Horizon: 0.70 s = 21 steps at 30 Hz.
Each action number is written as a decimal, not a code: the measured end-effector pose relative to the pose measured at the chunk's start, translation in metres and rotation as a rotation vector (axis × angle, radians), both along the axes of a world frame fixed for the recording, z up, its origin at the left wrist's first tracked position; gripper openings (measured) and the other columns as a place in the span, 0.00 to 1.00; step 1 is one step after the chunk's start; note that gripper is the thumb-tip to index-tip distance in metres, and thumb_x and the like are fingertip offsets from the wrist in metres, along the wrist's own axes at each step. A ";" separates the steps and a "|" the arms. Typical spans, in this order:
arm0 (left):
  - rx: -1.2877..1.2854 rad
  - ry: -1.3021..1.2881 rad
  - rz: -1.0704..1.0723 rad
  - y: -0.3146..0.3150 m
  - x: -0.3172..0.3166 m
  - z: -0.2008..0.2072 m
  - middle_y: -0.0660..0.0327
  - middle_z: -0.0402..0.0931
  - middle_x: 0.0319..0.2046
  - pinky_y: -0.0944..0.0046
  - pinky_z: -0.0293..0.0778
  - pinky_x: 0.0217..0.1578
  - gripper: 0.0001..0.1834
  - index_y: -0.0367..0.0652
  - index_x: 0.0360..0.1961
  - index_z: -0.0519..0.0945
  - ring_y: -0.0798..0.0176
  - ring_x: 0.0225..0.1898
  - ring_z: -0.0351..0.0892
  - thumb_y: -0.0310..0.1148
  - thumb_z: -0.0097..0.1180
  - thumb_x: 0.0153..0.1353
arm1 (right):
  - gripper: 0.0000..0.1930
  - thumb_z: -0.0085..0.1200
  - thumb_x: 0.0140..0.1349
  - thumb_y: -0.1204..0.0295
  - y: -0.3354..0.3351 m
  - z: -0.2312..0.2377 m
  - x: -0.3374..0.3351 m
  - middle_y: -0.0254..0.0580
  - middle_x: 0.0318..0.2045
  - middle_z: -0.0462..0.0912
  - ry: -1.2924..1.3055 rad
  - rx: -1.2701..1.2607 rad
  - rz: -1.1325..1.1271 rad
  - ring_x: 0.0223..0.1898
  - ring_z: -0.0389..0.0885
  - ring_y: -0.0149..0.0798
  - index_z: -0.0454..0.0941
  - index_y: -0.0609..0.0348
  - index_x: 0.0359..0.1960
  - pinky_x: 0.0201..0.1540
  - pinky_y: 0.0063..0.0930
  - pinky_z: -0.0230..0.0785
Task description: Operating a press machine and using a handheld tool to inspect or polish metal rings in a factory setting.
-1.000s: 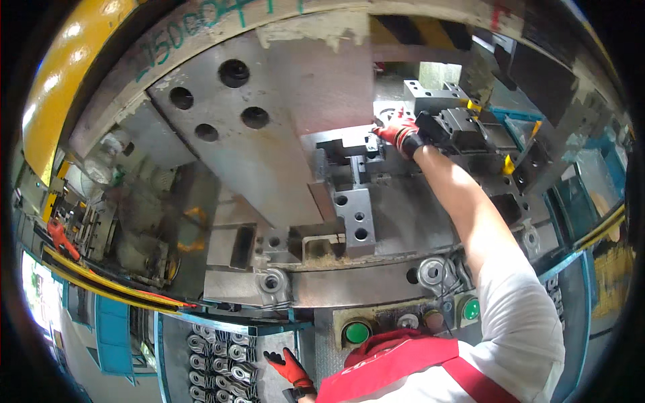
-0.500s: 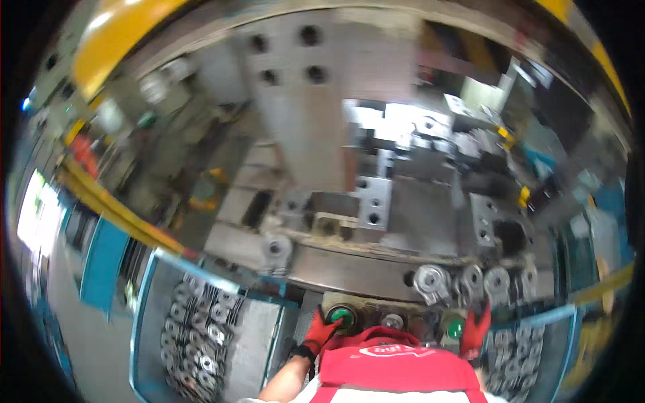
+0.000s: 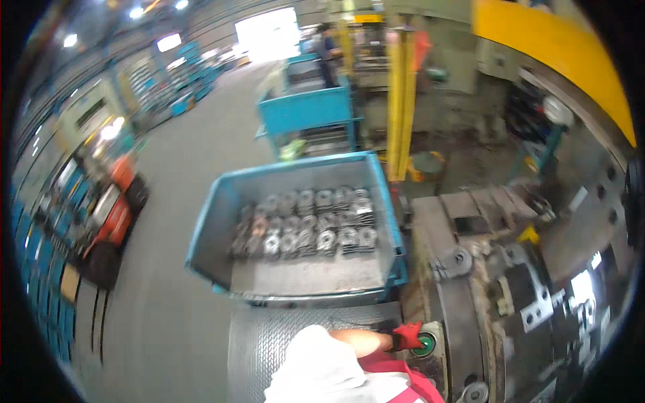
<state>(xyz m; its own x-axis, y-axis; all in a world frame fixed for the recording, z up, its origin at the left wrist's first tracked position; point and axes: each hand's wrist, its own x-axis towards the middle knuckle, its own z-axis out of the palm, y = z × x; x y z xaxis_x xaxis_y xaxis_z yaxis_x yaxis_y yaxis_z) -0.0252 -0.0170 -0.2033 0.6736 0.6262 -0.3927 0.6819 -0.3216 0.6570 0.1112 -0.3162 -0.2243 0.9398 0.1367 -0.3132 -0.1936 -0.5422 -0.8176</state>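
Observation:
My left hand (image 3: pixel 407 336), in a red glove with a dark cuff, reaches across to a round green push button (image 3: pixel 424 344) on the front panel of a press. Its fingers lie stretched out against the button, with nothing held in them. Behind the button, a ring-ended metal part (image 3: pixel 458 260) lies on the machine bed (image 3: pixel 463 316). Another round metal part (image 3: pixel 474 392) shows at the lower edge. My right hand is out of the picture.
A blue-rimmed bin (image 3: pixel 282 171) holding stacked metal parts (image 3: pixel 306 225) stands left of the press, beyond a metal tread plate (image 3: pixel 269 342). Yellow posts (image 3: pixel 401 101) rise behind it. Farther off are a blue cart (image 3: pixel 306 111), a person (image 3: pixel 327 57) and an orange forklift (image 3: pixel 114 215).
My view has swung left, bringing the aisle and bin into the middle. The right hand has left the picture. My left hand is still at the green button.

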 end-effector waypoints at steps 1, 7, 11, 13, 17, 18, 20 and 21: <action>0.037 -0.057 0.018 -0.001 0.005 -0.023 0.45 0.69 0.44 0.49 0.66 0.44 0.43 0.43 0.49 0.63 0.43 0.45 0.70 0.52 0.64 0.31 | 0.34 0.54 0.53 0.67 0.010 0.002 0.010 0.52 0.57 0.58 -0.011 -0.006 0.052 0.57 0.58 0.45 0.52 0.67 0.58 0.59 0.35 0.50; 0.067 -0.017 0.127 -0.004 0.009 -0.003 0.48 0.72 0.39 0.49 0.68 0.41 0.42 0.43 0.44 0.64 0.45 0.45 0.70 0.50 0.67 0.27 | 0.35 0.55 0.52 0.66 0.050 0.005 0.029 0.53 0.57 0.58 0.000 -0.051 0.195 0.56 0.58 0.45 0.52 0.67 0.58 0.58 0.35 0.51; 0.054 -0.027 0.129 -0.001 0.013 -0.011 0.48 0.71 0.40 0.48 0.68 0.41 0.44 0.42 0.45 0.63 0.44 0.44 0.71 0.49 0.68 0.24 | 0.35 0.55 0.51 0.66 0.059 0.007 0.036 0.53 0.56 0.59 0.006 -0.066 0.232 0.56 0.59 0.45 0.52 0.67 0.58 0.58 0.35 0.51; 0.046 -0.041 0.130 0.000 0.012 -0.014 0.47 0.71 0.40 0.49 0.68 0.41 0.44 0.43 0.45 0.63 0.44 0.44 0.70 0.49 0.68 0.24 | 0.36 0.55 0.51 0.65 0.058 0.005 0.032 0.53 0.56 0.59 0.013 -0.078 0.232 0.56 0.59 0.46 0.52 0.67 0.58 0.57 0.35 0.52; 0.046 -0.048 0.113 0.001 0.015 -0.020 0.47 0.71 0.41 0.50 0.68 0.42 0.45 0.42 0.46 0.63 0.44 0.44 0.70 0.49 0.68 0.24 | 0.36 0.56 0.51 0.65 0.055 0.008 0.032 0.54 0.55 0.60 0.021 -0.087 0.214 0.55 0.59 0.46 0.52 0.67 0.58 0.57 0.36 0.52; 0.047 -0.045 0.097 0.001 0.013 -0.011 0.47 0.71 0.41 0.50 0.68 0.42 0.45 0.42 0.46 0.63 0.44 0.44 0.70 0.49 0.68 0.24 | 0.36 0.56 0.50 0.65 0.051 0.008 0.032 0.54 0.55 0.60 0.024 -0.088 0.203 0.55 0.60 0.46 0.52 0.67 0.58 0.57 0.36 0.53; 0.005 0.048 0.071 0.002 0.006 0.015 0.47 0.72 0.40 0.51 0.69 0.41 0.44 0.42 0.46 0.64 0.46 0.44 0.71 0.50 0.67 0.25 | 0.36 0.56 0.50 0.65 0.043 0.007 0.032 0.54 0.55 0.60 0.034 -0.097 0.195 0.55 0.60 0.46 0.52 0.68 0.58 0.57 0.36 0.53; 0.053 0.031 0.065 0.003 0.007 0.006 0.47 0.72 0.39 0.52 0.69 0.41 0.43 0.41 0.44 0.66 0.47 0.44 0.72 0.51 0.67 0.25 | 0.37 0.56 0.50 0.64 0.042 0.006 0.030 0.54 0.55 0.60 0.043 -0.091 0.193 0.55 0.60 0.46 0.52 0.68 0.58 0.57 0.36 0.53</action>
